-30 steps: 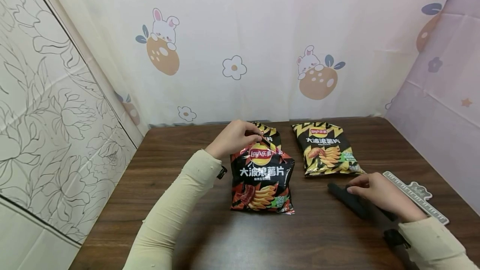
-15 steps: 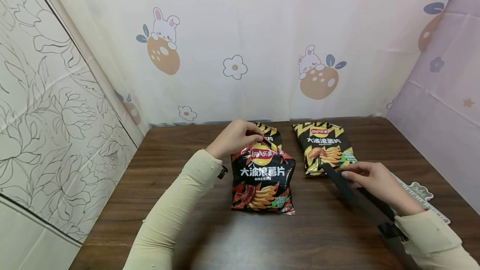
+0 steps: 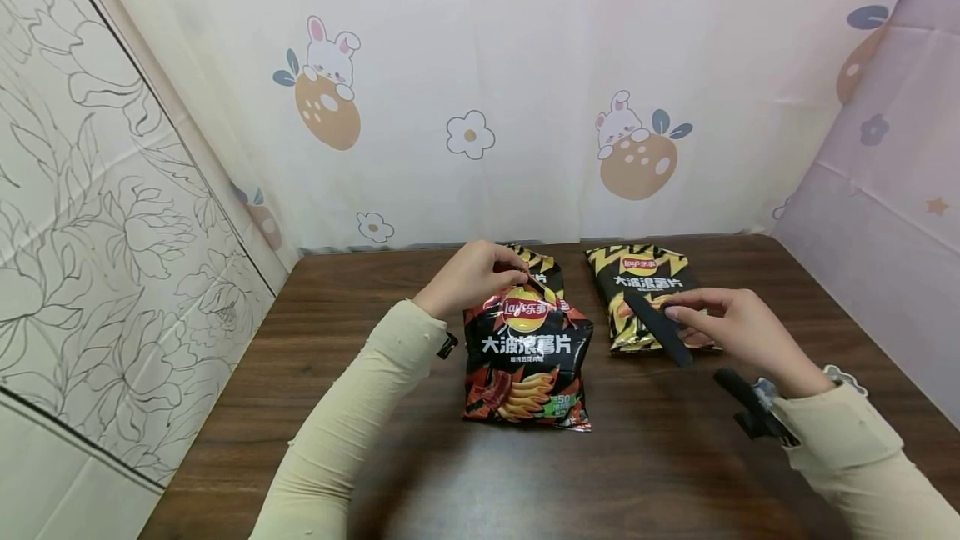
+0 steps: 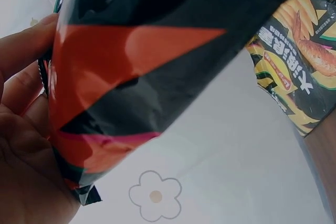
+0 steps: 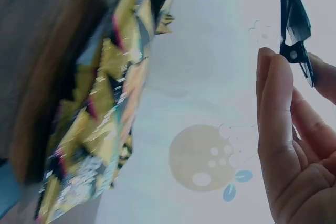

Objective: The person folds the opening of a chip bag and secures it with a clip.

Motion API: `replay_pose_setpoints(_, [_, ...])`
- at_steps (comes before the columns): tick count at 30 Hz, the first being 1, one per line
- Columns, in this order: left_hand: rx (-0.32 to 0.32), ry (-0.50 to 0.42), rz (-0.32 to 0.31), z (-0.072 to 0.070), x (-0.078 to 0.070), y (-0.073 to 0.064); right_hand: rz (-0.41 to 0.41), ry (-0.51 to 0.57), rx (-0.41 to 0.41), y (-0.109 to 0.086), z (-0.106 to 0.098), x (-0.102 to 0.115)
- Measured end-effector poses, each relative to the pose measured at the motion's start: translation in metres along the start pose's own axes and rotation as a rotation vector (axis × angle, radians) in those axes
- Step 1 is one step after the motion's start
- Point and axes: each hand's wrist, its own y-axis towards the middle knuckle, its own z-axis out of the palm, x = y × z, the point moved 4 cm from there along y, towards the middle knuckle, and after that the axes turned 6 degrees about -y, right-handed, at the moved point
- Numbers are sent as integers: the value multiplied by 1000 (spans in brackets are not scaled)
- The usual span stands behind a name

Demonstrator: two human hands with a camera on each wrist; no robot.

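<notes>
My left hand (image 3: 472, 277) pinches the top edge of a red and black Lay's chip bag (image 3: 525, 365), which stands upright on the table. In the left wrist view, the fingers grip this bag (image 4: 131, 87) at its folded top. My right hand (image 3: 742, 332) holds a long black bag clip (image 3: 660, 327) between thumb and fingers, in the air in front of a yellow and black chip bag (image 3: 637, 269). The right wrist view shows the clip (image 5: 295, 24) end-on, its handles pinched by thumb and fingertips.
Another yellow and black chip bag (image 3: 551, 269) is partly hidden behind the red one. A pale ruler with a shaped edge (image 3: 847, 377) lies at the right, mostly covered by my right arm. A printed curtain (image 3: 525, 190) hangs behind the wooden table (image 3: 337, 340).
My right hand has lifted the black clip and carried it up and left, towards the red bag. The left hand keeps its hold on the bag without visible movement.
</notes>
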Motion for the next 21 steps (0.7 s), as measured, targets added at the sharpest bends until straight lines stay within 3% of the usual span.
replay_pose_setpoints(11, [-1, 0, 10, 0, -2, 0, -60, -15, -65, 18, -6, 29])
replay_pose_setpoints(18, [-1, 2, 4, 0, -2, 0, -39, 62, -79, 30, -12, 47])
replay_pose_setpoints(21, [2, 3, 1, 0, -2, 1, -58, 43, -88, 35, -12, 56])
